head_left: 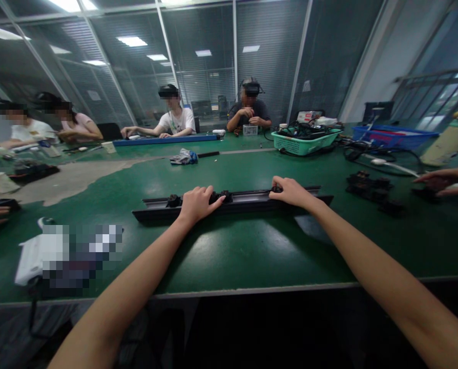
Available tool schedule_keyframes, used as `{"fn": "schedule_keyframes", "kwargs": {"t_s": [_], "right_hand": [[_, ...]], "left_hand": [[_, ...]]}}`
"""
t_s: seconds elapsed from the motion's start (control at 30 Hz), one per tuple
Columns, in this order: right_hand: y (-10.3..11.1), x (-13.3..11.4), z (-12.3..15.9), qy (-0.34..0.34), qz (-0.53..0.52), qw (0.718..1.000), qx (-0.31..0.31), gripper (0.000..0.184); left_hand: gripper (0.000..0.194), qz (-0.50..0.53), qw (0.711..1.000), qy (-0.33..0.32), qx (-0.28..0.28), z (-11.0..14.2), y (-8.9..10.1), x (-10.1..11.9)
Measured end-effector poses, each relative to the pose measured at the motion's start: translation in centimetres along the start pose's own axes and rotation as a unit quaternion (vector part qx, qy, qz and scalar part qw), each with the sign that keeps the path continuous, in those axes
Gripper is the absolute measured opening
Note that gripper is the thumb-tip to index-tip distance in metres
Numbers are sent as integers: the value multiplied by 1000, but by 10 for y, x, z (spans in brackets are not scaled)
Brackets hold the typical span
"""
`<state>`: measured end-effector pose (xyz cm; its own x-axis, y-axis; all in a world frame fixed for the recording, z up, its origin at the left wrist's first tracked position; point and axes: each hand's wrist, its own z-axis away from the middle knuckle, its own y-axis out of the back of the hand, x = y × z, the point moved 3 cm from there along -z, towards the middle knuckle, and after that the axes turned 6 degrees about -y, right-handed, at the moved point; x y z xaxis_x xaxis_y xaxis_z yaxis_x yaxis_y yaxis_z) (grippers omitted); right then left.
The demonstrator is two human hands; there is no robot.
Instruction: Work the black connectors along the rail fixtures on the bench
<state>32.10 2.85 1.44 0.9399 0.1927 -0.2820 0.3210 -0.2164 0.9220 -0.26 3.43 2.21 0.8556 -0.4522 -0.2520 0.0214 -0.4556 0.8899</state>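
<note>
From here I can't tell whether the left hand (200, 205) and right hand (292, 192), fingers curled down, truly grip the black metal rail (248, 203) on the green bench mat (244, 246); uneven pressure could tip it, shaking loose the black connector blocks (225, 196).

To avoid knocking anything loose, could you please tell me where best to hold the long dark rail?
Probably by its bare ends, coming from the near long side: the long dark rail lies flat on the green mat, and black fittings sit along its middle by the left hand and right hand.
</note>
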Motion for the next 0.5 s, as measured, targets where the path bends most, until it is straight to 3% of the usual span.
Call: {"fn": "schedule_keyframes", "kwargs": {"t_s": [0.5], "right_hand": [[3, 5, 0, -17, 10, 1000, -19, 24]], "left_hand": [[65, -3, 1000, -6, 6, 0, 0, 0]]}}
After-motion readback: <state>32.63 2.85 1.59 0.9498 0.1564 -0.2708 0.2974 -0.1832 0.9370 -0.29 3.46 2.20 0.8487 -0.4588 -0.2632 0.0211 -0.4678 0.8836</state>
